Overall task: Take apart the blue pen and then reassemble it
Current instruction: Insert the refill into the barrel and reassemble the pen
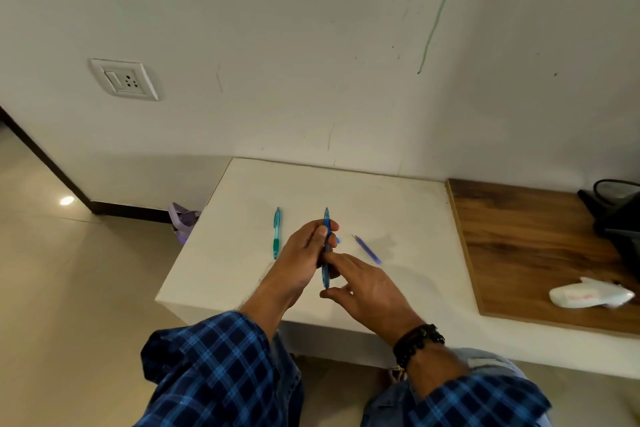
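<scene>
My left hand (304, 246) grips the blue pen (326, 218) around its middle and holds it pointing away from me, above the white tabletop (398, 204). My right hand (363, 284) is at the pen's near end, fingers spread, with index finger and thumb touching the barrel. A small blue piece (337, 240) peeks out just right of my left fingers. A thin purple refill (367, 250) lies loose on the table to the right.
A teal pen (276, 232) lies on the table left of my hands. A wooden board (540, 253) adjoins the table on the right, with a white object (592, 293) and a dark bag (620, 215) on it. A lilac item (181, 220) sits on the floor.
</scene>
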Motion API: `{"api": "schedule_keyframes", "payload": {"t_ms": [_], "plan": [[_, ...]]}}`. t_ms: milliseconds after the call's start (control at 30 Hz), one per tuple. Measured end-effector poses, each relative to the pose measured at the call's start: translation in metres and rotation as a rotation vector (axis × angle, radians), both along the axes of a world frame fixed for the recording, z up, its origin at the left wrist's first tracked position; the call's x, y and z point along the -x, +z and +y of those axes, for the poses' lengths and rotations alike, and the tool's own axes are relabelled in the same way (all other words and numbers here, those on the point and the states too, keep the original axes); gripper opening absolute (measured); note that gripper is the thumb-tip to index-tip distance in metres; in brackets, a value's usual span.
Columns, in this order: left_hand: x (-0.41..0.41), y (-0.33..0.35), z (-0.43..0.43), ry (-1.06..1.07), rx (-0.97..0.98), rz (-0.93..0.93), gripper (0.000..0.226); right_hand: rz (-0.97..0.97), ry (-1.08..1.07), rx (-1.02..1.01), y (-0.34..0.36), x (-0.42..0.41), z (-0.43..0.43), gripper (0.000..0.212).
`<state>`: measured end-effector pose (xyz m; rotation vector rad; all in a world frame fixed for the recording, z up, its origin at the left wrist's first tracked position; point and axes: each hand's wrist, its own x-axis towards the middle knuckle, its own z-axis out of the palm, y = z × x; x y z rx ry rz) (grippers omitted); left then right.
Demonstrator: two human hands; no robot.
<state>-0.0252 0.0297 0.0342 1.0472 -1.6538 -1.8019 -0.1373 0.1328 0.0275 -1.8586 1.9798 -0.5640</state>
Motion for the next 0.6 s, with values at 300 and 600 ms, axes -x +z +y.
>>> {"api": "schedule_keyframes", "payload": {"t_ms": [300,600], "plan": [[-0.0046,0.0013,0.0018,-0.005,0.007,0.037,0.030,-0.008,0.012,-0.019,0.0022,0.0007,0.0016,0.064],[-0.0063,0.0029,-0.0002,-0.012,0.049,0.063,0.030,0.077,0.019,0.005,0.0035,0.0006,-0.0005,0.057]]}}
